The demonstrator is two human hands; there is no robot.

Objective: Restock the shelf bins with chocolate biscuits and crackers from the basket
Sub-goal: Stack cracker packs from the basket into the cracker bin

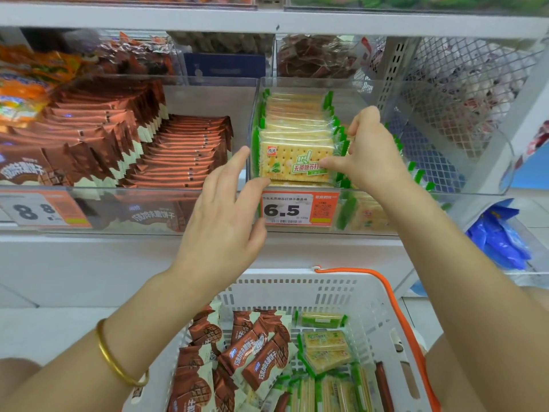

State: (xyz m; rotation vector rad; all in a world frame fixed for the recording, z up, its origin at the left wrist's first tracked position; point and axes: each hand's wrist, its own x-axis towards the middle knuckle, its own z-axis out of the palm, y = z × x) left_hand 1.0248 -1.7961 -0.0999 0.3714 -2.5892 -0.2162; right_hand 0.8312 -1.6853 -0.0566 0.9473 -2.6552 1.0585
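A clear bin (463,190) on the shelf holds rows of green-edged cracker packs (294,129). My right hand (368,153) reaches into this bin and its fingers press on the packs at the right of the front row. My left hand (225,209) hovers with relaxed fingers in front of the bin's left front corner, holding nothing. To the left, a second clear bin (124,193) is filled with brown chocolate biscuit packs (166,153). Below, a white basket (365,295) holds more chocolate biscuit packs (252,349) and cracker packs (326,349).
Orange price tags read 6.5 (300,209) and 8.8 (38,211) on the bin fronts. Orange snack bags (26,84) lie at the far left. A white mesh divider (463,93) stands at the right. Blue packs (499,239) sit lower right. The basket has an orange handle (395,301).
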